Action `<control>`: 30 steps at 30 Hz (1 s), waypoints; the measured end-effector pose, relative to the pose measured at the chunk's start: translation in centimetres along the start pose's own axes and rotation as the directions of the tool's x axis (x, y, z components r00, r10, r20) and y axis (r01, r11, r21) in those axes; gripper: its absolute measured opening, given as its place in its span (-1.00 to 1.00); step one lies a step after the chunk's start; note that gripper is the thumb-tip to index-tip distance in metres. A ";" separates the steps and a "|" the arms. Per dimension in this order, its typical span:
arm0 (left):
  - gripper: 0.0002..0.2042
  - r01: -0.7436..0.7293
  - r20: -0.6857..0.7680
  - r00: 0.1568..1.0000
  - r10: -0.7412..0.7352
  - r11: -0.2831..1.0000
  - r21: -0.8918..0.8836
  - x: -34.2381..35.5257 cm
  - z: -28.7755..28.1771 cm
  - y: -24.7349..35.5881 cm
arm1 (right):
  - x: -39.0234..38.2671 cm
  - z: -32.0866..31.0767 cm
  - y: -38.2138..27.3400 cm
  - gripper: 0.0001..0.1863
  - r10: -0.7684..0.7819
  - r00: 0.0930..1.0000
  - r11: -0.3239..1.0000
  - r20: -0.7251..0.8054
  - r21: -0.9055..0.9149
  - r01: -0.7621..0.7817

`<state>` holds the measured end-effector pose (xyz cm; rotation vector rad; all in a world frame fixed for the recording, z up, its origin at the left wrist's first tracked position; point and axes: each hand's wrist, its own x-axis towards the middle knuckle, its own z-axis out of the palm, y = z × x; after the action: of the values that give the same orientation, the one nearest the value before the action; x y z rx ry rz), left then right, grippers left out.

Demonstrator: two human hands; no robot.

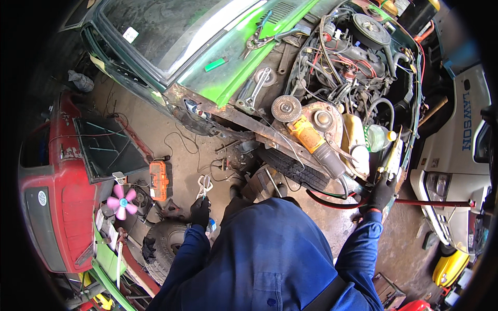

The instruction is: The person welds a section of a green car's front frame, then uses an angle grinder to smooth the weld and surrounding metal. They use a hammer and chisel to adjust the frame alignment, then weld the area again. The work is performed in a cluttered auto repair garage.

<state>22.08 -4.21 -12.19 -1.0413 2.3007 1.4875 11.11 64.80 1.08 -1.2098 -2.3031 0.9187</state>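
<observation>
- Left hand [200,211]: gloved, fingers wrapped around a metal clamp [204,193], held out over the floor, well apart from the car. A loose grip could drop it near the feet.
- Right hand [381,194]: gloved, at the front corner of the engine bay, against the lower end of a pale object [394,155]. Whether it grips or merely rests there, I cannot tell.
- Grinder [307,135]: lies unheld and slanted on the edge of the bay, above the tire [293,168]. A knock or a tug on its cord [344,187] could pull it down; the cord runs near the right hand.
- Disc [286,108]: faces upward, uncovered on top. If the switch were bumped while powered, it could catch a sleeve; power state cannot be confirmed.
- Plastic bottle [377,138]: leans just beside the white tank [354,132]; an elbow could tip it.
- Red bar [433,202]: juts sideways past the right hand; a sideways step could strike it.
- Cables [181,136]: loose on the floor, a probable trip hazard.
- Lighter [215,64]: lies on the green panel; stray sparks could reach it.
</observation>
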 end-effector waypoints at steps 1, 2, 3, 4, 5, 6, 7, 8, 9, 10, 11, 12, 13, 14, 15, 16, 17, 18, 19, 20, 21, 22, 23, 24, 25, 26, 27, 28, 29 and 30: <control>-0.68 -0.042 -0.013 0.999 0.042 0.999 -0.034 -0.1 0.3 1.3 | -0.2 0.2 -0.1 -0.22 -0.021 1.000 0.997 -0.003 -0.068 0.021; -0.68 -0.066 -0.015 0.998 0.065 0.996 -0.068 -0.4 0.6 3.0 | -0.5 0.2 -0.1 -0.18 -0.029 0.999 0.992 -0.015 -0.123 0.027; -0.70 -0.151 -0.051 0.988 0.148 0.987 -0.058 -0.7 0.9 4.9 | -0.7 0.2 -0.3 -0.10 -0.071 0.997 0.983 0.007 -0.168 0.071; -0.71 -0.219 -0.073 0.974 0.215 0.974 -0.051 -0.9 1.3 7.0 | -1.0 0.4 -0.6 -0.10 -0.080 0.997 0.981 -0.014 -0.180 0.076; -0.73 -0.289 -0.080 0.956 0.283 0.954 -0.075 -1.1 1.7 9.4 | -1.4 0.4 -0.8 -0.09 -0.088 0.996 0.978 -0.036 -0.194 0.079; -0.72 -0.311 -0.070 0.949 0.307 0.949 -0.057 -1.4 2.0 11.9 | -1.9 0.6 -1.1 -0.09 -0.099 0.993 0.976 -0.057 -0.203 0.085; -0.72 -0.339 -0.049 0.941 0.336 0.938 -0.071 -1.5 2.3 14.5 | -2.3 0.3 -1.4 -0.09 -0.140 0.989 0.963 -0.053 -0.242 0.123; -0.71 -0.369 -0.030 0.929 0.368 0.924 -0.095 -1.7 2.5 17.1 | -2.6 0.2 -1.7 -0.10 -0.122 0.991 0.951 -0.063 -0.295 0.099; -0.70 -0.407 -0.026 0.913 0.407 0.908 -0.093 -1.9 3.0 19.7 | -2.9 0.0 -1.9 -0.10 -0.133 0.988 0.934 -0.078 -0.343 0.099; -0.69 -0.447 -0.023 0.894 0.447 0.889 -0.100 -2.0 3.5 22.1 | -3.2 -0.3 -2.0 -0.10 -0.172 0.980 0.907 -0.100 -0.405 0.117; -0.67 -0.465 -0.010 0.884 0.467 0.878 -0.116 -2.2 4.0 24.5 | -3.4 -0.6 -2.1 -0.11 -0.172 0.982 0.924 -0.082 -0.359 0.132; -0.65 -0.443 0.042 0.893 0.448 0.892 -0.093 -2.4 4.2 26.7 | -3.6 -0.8 -2.1 -0.12 -0.178 0.982 0.930 -0.068 -0.337 0.145; -0.63 -0.412 0.102 0.901 0.422 0.905 -0.102 -2.3 4.7 28.8 | -3.7 -1.2 -2.1 -0.13 -0.195 0.979 0.931 -0.053 -0.325 0.168; -0.62 -0.544 0.077 0.836 0.543 0.839 -0.004 -1.9 5.5 30.9 | -3.7 -1.5 -2.1 -0.14 -0.221 0.974 0.930 -0.047 -0.310 0.196; -0.60 -0.673 0.062 0.740 0.670 0.736 0.070 -1.4 6.3 32.9 | -3.9 -1.7 -2.2 -0.16 -0.249 0.966 0.916 -0.064 -0.340 0.214; -0.58 -0.764 0.065 0.642 0.764 0.630 0.140 -0.7 7.2 34.8 | -4.0 -1.9 -2.4 -0.18 -0.285 0.954 0.900 -0.091 -0.367 0.234; -0.60 -0.744 0.108 0.661 0.742 0.632 0.216 -0.1 7.9 36.6 | -4.2 -2.2 -2.8 -0.19 -0.289 0.951 0.889 -0.109 -0.398 0.224; -0.62 -0.732 0.139 0.672 0.727 0.624 0.272 0.7 8.5 38.3 | -4.5 -2.4 -3.3 -0.21 -0.368 0.920 0.878 -0.137 -0.378 0.295; -0.61 -0.700 0.168 0.703 0.691 0.633 0.330 1.6 9.5 40.0 | -4.8 -2.6 -4.1 -0.23 -0.413 0.896 0.869 -0.162 -0.365 0.334; -0.60 -0.718 0.174 0.677 0.715 0.592 0.366 2.5 10.6 41.6 | -5.2 -3.0 -4.9 -0.25 -0.447 0.874 0.862 -0.190 -0.352 0.365; -0.54 -0.644 0.213 0.749 0.628 0.612 0.460 3.6 11.8 43.3 | -5.7 -3.4 -5.9 -0.27 -0.497 0.848 0.844 -0.181 -0.328 0.425; -0.48 -0.581 0.233 0.793 0.562 0.586 0.565 4.6 12.9 44.9 | -6.2 -3.5 -7.1 -0.29 -0.474 0.864 0.871 -0.173 -0.234 0.431; -0.41 -0.580 0.243 0.802 0.545 0.616 0.533 5.6 13.8 46.5 | -6.7 -3.7 -8.2 -0.30 -0.513 0.846 0.843 -0.143 -0.271 0.465; -0.34 -0.554 0.258 0.827 0.499 0.647 0.524 6.2 14.5 47.5 | -7.3 -3.8 -9.3 -0.30 -0.561 0.820 0.808 -0.113 -0.288 0.514; -0.26 -0.566 0.232 0.799 0.555 0.565 0.600 6.4 15.2 48.2 | -8.0 -3.8 -10.4 -0.31 -0.566 0.819 0.807 -0.091 -0.266 0.528; -0.28 -0.612 0.204 0.758 0.620 0.567 0.551 6.3 15.6 48.3 | -8.4 -3.8 -11.4 -0.32 -0.582 0.811 0.800 -0.062 -0.220 0.558; -0.31 -0.656 0.172 0.714 0.678 0.565 0.500 6.1 15.7 48.2 | -8.8 -3.7 -12.3 -0.33 -0.565 0.824 0.818 -0.040 -0.161 0.553; -0.34 -0.698 0.135 0.670 0.730 0.557 0.450 5.5 15.8 47.7 | -9.2 -3.7 -13.0 -0.34 -0.565 0.825 0.822 -0.016 -0.100 0.561; -0.39 -0.741 0.146 0.633 0.760 0.541 0.398 4.9 15.3 46.8 | -9.4 -3.4 -13.8 -0.35 -0.512 0.859 0.859 0.021 -0.003 0.512; -0.41 -0.752 0.154 0.634 0.758 0.559 0.348 3.9 14.8 45.6 | -9.8 -3.3 -14.4 -0.36 -0.529 0.845 0.849 0.080 0.064 0.525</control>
<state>-13.57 17.80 11.42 0.1265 3.0670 1.1010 10.16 51.92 13.27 -0.4633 -2.4814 0.8151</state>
